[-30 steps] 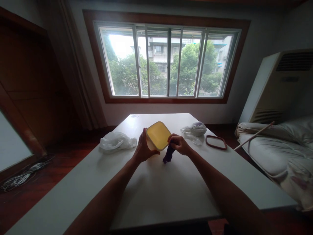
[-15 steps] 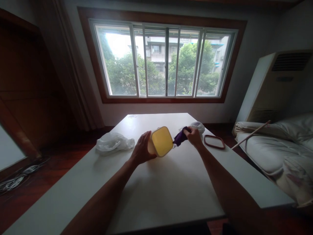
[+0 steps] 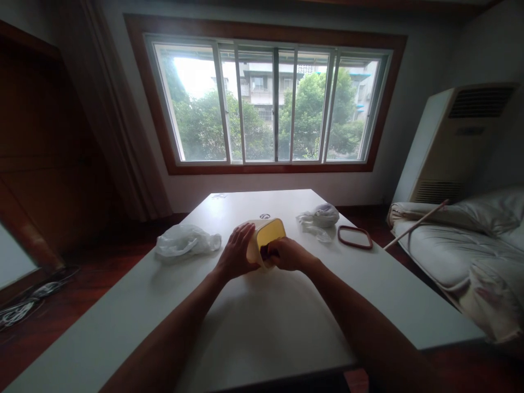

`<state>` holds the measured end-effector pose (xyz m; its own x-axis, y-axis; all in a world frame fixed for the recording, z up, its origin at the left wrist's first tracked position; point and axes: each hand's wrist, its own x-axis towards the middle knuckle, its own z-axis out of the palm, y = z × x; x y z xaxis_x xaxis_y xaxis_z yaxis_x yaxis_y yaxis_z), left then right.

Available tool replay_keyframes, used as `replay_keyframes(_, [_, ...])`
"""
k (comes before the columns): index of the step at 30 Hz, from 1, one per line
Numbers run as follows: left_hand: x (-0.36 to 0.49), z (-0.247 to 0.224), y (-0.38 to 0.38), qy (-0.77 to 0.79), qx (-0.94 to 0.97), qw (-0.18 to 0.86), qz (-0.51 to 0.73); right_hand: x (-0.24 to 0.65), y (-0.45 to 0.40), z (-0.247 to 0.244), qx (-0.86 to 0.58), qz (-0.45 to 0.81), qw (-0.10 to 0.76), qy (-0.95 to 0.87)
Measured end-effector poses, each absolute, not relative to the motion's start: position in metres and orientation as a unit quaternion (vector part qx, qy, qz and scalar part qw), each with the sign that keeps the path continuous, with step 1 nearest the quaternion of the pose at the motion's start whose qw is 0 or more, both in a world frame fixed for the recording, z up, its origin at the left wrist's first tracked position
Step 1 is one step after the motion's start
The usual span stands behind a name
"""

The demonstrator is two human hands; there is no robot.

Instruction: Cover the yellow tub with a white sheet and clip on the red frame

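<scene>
A yellowish square container [image 3: 271, 230] is tilted over the white table, its opening turned toward me. My left hand [image 3: 238, 252] grips it from the left side, fingers along its wall and thumb underneath. At the opening, my right hand [image 3: 290, 254] holds a bunched dark purple cloth [image 3: 265, 252], which is partly inside the container. The fingertips of my right hand are partly hidden by the hand itself.
On the white table [image 3: 262, 322] lie a clear plastic bag [image 3: 186, 240] at left, another bag [image 3: 323, 216] at back right, and a brown-rimmed lid or frame [image 3: 355, 238]. A stick [image 3: 415, 225] leans by the sofa [image 3: 454, 256].
My right hand has moved left and down, bringing the purple cloth from beside the container into its opening. My left hand still grips the container, which is turned slightly.
</scene>
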<state>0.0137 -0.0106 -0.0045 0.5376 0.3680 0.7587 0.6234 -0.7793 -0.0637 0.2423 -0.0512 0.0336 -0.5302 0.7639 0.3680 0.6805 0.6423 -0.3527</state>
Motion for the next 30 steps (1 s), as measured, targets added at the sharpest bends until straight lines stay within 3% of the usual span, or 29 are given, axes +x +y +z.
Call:
replay_keyframes(9, [0.014,-0.008,-0.008,-0.247,-0.879,0.176,-0.367,0.247,-0.058,0.038,-0.376,0.19,0.182,-0.888])
replay_keyframes(22, [0.015,-0.009,-0.01,-0.228,-0.896,0.173,-0.338,0.234,-0.047,0.021,-0.358,0.141,0.106,-0.917])
replay_keyframes(30, [0.024,-0.006,-0.018,-0.22,-0.903,0.144,-0.34,0.215,-0.024,0.002,-0.402,0.119,0.139,-0.897])
